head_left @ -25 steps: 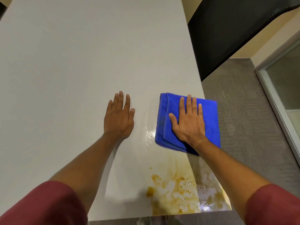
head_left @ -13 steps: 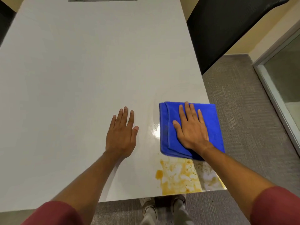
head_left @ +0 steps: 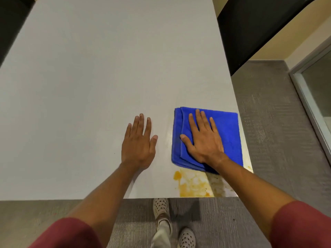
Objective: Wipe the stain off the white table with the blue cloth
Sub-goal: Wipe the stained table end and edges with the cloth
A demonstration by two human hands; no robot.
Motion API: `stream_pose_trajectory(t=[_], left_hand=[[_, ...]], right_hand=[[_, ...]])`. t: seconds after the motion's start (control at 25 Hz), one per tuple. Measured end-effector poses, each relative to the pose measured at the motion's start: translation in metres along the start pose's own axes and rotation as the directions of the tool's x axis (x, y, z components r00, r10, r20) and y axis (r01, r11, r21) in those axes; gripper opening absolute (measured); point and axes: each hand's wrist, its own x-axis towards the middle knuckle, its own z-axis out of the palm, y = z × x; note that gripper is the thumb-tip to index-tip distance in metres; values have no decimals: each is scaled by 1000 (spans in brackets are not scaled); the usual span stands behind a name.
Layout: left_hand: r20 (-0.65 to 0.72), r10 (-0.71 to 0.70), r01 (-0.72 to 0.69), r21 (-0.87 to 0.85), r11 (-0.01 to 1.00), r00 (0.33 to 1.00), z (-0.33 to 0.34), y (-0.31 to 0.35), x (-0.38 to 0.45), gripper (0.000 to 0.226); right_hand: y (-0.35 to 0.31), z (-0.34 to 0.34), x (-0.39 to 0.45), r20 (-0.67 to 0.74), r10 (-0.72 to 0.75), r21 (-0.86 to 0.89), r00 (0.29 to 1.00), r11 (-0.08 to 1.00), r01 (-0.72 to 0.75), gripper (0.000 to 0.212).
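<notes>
- The blue cloth [head_left: 207, 138] lies folded flat on the white tabletop [head_left: 107, 68], toward its near right corner, its right edge close to the tabletop's right edge.
- The right hand [head_left: 204, 138] presses down on the cloth, palm flat and fingers spread; the grip is open, nothing pinched, so only downward pressure holds the cloth.
- The left hand [head_left: 138, 142] rests flat on the bare tabletop just left of the cloth, grip open and empty (bracing, by the look of it).
- The stain [head_left: 193, 185], orange-yellow and patchy, sits just nearer than the cloth, reaching the near edge; a small smear [head_left: 249, 168] shows by the right edge. Much of it remains, so the wiping looks unfinished.
- Risk: a pull toward the near edge could push liquid over the lip onto the carpet [head_left: 268, 122] or the shoes [head_left: 161, 206] below.
- Risk: with no pinch on the cloth, the folded layers may slide or bunch under the palm, leaving streaks.
- Risk: a soaked cloth could spread the stain instead of lifting it.
</notes>
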Motion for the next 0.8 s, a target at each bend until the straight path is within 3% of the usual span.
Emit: stream_pose_trajectory(t=[0.08,0.36,0.48,0.6,0.68,0.8], left_hand=[[-2,-10,10,3,1000,1000,3,2,-11,63],[19,-16,17,-22,1000,1000,0,4,-42,63],[18,-20,20,-7,1000,1000,0,5,-59,63],[-9,-31,31,-9,999,999,1,6,-60,62],[-25,-29,29,-1,1000,999,2,6,-58,61],[-18,-21,21,-15,1000,1000,3,3,-59,60]], right_hand=[[-11,-1,11,-9,45,-6,999,999,-45,79],[-2,10,-79,32,-278,27,960,960,277,71],[14,7,-88,41,-170,5,985,985,170,73],[-11,8,-75,1,-4,28,1000,1000,3,74],[-35,13,-74,-20,-23,55,1000,998,24,74],[-55,25,-101,-44,-173,70,984,982,176,69]])
